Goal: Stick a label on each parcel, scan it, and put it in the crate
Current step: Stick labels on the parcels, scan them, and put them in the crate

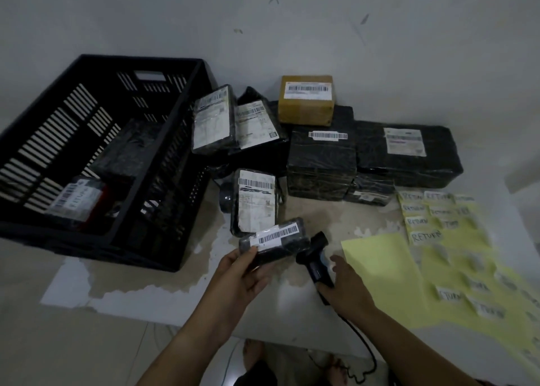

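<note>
Black-wrapped parcel [274, 246] is held just above the table, right of the crate [87, 236]. L hand [242, 271] pinches its left end, thumb on top. R hand [347, 286] is curled round the scanner [314, 258] handle. Risk: scanner nose sits v. close to the parcel's end while the barcode strip [277, 235] faces up, so prob. a misread. Long axis runs left-right, right end angled slightly away.

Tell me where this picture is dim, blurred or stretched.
Head view: dim throughout, so the black crate and parcels lose detail; the yellow label sheets smear and stretch toward the right edge; the barcode on the held parcel is sharp.
</note>
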Action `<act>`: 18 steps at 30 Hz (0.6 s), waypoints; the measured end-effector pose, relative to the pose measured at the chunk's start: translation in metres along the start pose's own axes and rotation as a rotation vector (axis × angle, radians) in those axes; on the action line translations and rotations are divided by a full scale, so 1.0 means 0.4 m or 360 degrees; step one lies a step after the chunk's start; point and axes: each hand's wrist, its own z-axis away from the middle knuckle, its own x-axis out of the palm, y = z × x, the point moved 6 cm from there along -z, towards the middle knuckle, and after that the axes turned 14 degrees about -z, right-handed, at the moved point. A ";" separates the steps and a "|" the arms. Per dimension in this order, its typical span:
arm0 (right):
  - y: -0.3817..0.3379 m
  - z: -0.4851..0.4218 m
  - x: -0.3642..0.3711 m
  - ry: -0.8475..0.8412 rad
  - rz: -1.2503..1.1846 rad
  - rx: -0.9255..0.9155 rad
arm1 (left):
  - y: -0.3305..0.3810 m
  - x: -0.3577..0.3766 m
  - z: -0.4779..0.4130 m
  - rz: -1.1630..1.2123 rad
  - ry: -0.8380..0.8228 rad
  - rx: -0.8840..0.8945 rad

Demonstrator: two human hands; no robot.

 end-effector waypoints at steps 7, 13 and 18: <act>0.020 -0.043 0.051 -0.0070 0.0331 -0.0038 | 0.019 -0.003 0.017 0.0065 -0.0044 -0.0059; -0.026 0.005 0.006 -0.0235 -0.0058 -0.0060 | 0.046 -0.008 -0.001 0.0061 -0.0045 -0.0047; -0.077 0.116 -0.117 -0.0212 -0.0675 0.0046 | 0.069 0.026 -0.021 0.0038 -0.0083 0.0003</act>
